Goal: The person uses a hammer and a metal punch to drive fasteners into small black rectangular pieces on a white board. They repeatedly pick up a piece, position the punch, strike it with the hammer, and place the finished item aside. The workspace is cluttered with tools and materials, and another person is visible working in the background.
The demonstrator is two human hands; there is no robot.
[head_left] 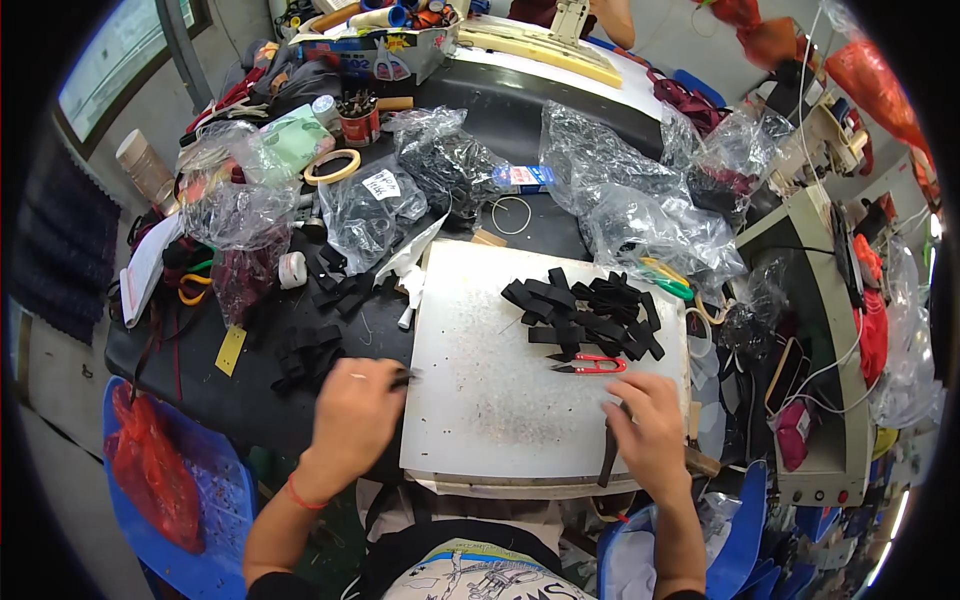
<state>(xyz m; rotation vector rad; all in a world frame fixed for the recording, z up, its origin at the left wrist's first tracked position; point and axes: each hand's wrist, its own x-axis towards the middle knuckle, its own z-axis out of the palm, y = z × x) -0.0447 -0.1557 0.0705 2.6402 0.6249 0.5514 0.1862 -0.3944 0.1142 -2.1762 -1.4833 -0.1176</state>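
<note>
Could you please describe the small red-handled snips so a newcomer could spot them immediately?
Find the large white rectangular board. Toward its right lies a heap of black fabric strips. Just below that heap are the small red-handled snips, the only red thing on the board.

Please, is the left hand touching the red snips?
Apart. The head view shows white board between the left hand and the red snips.
</note>
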